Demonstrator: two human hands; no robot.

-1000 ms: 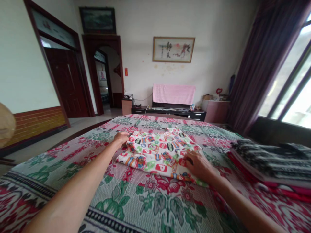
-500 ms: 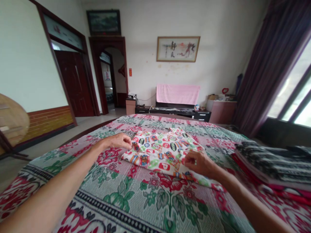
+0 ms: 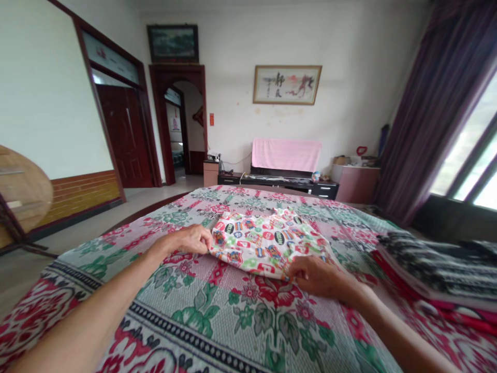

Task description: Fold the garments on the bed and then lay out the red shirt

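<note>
A small white garment [image 3: 254, 243] printed with colourful cartoon patches lies spread on the flowered cloth [image 3: 217, 321] in front of me. It looks like a child's shirt, its neckline on the far side. My left hand [image 3: 194, 240] pinches the garment's left near corner between thumb and fingers. At the near edge, right of the middle, my right hand [image 3: 316, 275] has its fingers closed on the fabric. Part of the garment's right side is hidden behind that hand.
On the right, a stack of folded clothes [image 3: 435, 269] sits on the same cloth. Beyond the far edge stands a low black cabinet [image 3: 279, 182] with a pink cloth [image 3: 286, 154] above it. A round wooden board [image 3: 23, 191] leans at the left.
Both hands have closed in on the garment's near edge and now grip it. The left near corner has shifted inward, to the right. The camera view has tilted slightly upward.
</note>
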